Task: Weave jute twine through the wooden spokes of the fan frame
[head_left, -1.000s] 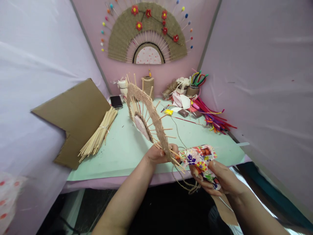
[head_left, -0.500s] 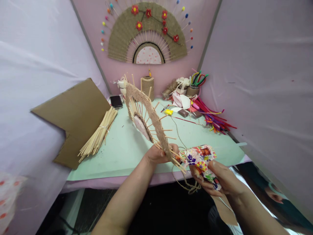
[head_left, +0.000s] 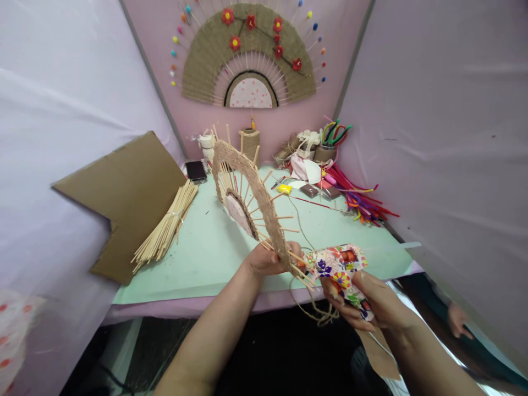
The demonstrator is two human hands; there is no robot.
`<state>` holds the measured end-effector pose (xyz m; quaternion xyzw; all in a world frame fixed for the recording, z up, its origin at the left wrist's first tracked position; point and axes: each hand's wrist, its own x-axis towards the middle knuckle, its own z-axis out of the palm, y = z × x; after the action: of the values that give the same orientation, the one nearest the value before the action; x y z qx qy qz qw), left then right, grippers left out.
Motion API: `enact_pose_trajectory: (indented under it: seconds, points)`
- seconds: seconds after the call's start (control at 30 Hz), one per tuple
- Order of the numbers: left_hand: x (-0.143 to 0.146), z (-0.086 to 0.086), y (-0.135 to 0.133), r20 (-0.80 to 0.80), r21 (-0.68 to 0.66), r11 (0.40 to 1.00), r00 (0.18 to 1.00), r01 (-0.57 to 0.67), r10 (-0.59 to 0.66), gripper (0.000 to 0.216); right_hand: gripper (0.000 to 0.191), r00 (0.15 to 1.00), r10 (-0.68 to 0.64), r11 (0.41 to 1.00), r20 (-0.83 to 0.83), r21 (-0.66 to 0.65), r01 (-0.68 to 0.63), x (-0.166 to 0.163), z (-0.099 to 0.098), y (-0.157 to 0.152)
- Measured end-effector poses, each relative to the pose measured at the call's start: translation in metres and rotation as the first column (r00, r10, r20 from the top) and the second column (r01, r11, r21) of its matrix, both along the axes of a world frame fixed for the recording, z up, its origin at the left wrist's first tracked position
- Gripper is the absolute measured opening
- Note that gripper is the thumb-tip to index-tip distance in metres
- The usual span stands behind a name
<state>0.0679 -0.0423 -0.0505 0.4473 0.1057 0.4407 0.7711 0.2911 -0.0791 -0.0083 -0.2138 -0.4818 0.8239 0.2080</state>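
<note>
My left hand (head_left: 264, 259) pinches the lower end of a half-made jute fan (head_left: 251, 190) with wooden sticks, held on edge above the table. My right hand (head_left: 373, 302) is wrapped round a flower-patterned glue gun (head_left: 340, 269), whose nozzle touches the fan's bottom corner beside my left thumb. Loose jute twine (head_left: 315, 313) hangs from the fan below both hands.
The mint-green table (head_left: 206, 253) carries a bundle of sticks (head_left: 167, 228), brown cardboard (head_left: 127, 192), a twine spool (head_left: 249, 143), a phone (head_left: 196, 170) and pipe cleaners (head_left: 358, 201). A finished fan (head_left: 249, 55) hangs on the back wall. Another person's hand (head_left: 457, 322) shows at lower right.
The fan tipped slightly in my left hand and the glue gun shifted a little. Another person's hand has moved along the lower right edge.
</note>
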Motion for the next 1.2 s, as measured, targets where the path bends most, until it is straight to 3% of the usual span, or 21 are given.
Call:
enact_pose_trajectory:
  seconds: [0.3,0.43,0.57,0.9,1.07,1.2]
  points:
    - [0.0009,-0.0001,0.0001,0.062,0.050,0.999,0.998,0.017,-0.020,0.040,0.054,1.000,-0.007,1.000,-0.021,-0.013,0.007,-0.0016,0.0019,-0.0003]
    - [0.0002,-0.0046,0.0010,0.030,-0.003,0.999,0.998,-0.050,0.050,0.040,0.053,0.999,0.002,1.000,-0.054,-0.009,-0.002,-0.0010,-0.0015,0.0000]
    - [-0.0006,-0.0068,0.0018,-0.033,-0.077,0.996,0.999,-0.034,0.031,0.041,0.053,0.997,-0.001,1.000,-0.075,-0.005,0.001,-0.0011,-0.0027,-0.0003]
    - [-0.0002,-0.0028,0.0010,-0.060,-0.070,0.998,0.998,-0.002,-0.003,0.052,0.051,0.995,-0.008,1.000,-0.097,-0.024,0.005,-0.0023,-0.0024,-0.0016]
    - [0.0004,-0.0016,0.0006,0.009,-0.007,1.000,1.000,0.006,-0.006,0.047,0.052,0.996,-0.016,1.000,-0.084,-0.024,0.014,-0.0014,-0.0022,-0.0015]
    - [0.0004,0.0012,0.0006,-0.069,-0.029,0.999,0.997,-0.029,0.027,0.048,0.052,0.998,-0.005,1.000,-0.067,-0.028,0.003,0.0020,-0.0015,-0.0019]
